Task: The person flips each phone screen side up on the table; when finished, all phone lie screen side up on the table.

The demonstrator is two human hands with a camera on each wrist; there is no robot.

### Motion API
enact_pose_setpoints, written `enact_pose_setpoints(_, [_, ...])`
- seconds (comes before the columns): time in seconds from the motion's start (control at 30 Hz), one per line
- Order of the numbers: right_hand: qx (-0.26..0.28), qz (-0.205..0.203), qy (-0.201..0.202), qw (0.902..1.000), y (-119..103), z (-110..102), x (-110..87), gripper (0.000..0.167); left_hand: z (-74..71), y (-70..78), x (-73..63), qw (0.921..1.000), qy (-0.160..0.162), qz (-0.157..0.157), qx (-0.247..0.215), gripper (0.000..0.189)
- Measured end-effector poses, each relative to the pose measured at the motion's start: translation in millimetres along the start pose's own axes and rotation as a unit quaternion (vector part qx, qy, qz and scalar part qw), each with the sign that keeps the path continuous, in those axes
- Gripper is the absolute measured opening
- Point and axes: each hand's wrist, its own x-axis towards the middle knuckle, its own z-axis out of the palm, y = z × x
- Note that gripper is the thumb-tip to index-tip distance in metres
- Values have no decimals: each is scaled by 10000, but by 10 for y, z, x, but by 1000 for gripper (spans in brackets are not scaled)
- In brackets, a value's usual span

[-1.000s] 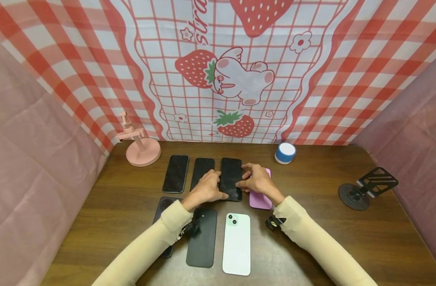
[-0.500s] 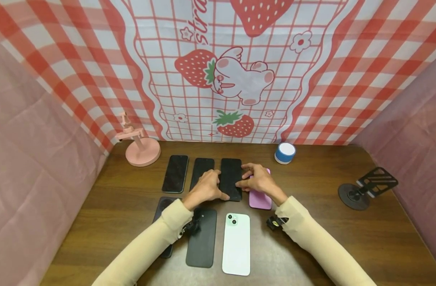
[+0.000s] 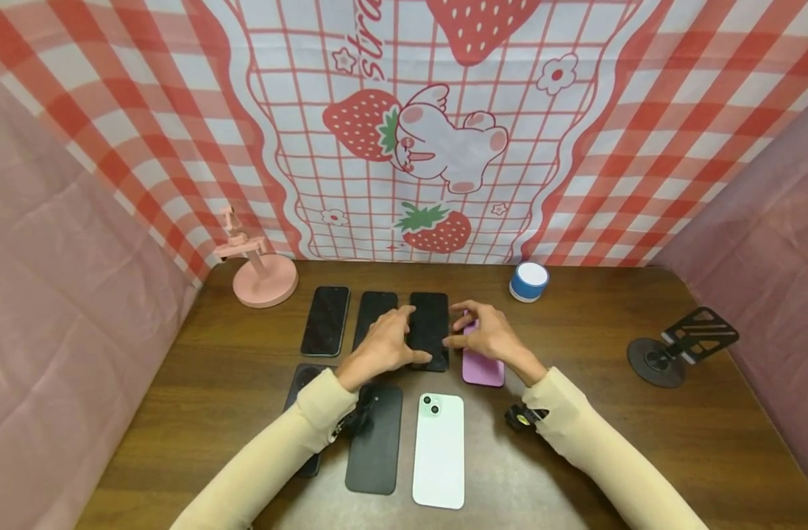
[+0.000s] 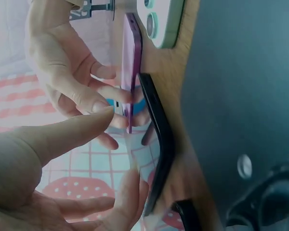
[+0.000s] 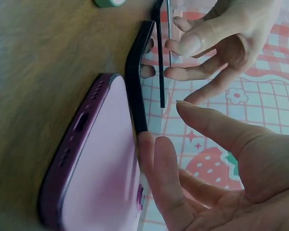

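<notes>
A black phone lies screen up between both hands in the head view. My left hand is at its left side, thumb and fingers spread above its edge and holding nothing. To its right, my right hand hovers over a pink phone, its fingers parted and holding nothing. In the right wrist view the pink phone lies just below the right fingers. The left wrist view shows the left thumb apart from the black phone. Whether a fingertip grazes an edge is unclear.
Two more dark phones, one at far left and one partly hidden, lie in the back row. In front are a mint-white phone, a dark grey phone, and a black phone under the left sleeve. Pink stand, blue-white cylinder, and black stand surround them.
My right hand has drawn back to the right, away from the black phone's edge. My left hand's fingers have spread and lifted slightly. The phones have stayed in place.
</notes>
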Motion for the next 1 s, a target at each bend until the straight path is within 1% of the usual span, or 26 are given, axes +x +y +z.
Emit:
enact_pose_setpoints(0.13, [193,-187,140,9995,81,-33,-38,63,24,61,-22,9997,4,256,-30,84])
enact_pose_setpoints(0.33, [511,-445,333,9971,196,-100,-73,59,112,145,-35,9980,81,621,-44,72])
enact_pose_setpoints(0.5, [622,-457,398,9962,272,-188,-93,55,196,244,-49,9969,96,781,70,71])
enact_pose_setpoints(0.73, [774,-324,457,9954,367,-299,-149,53,314,339,-51,9943,72,1018,303,69])
enact_pose_setpoints(0.9, [991,-189,499,9936,427,-353,-180,53,360,403,-38,9937,-7,1097,244,70])
enact_pose_setpoints(1.0, [1008,-114,546,9933,464,-384,-187,52,388,455,-36,9934,-115,1115,230,70])
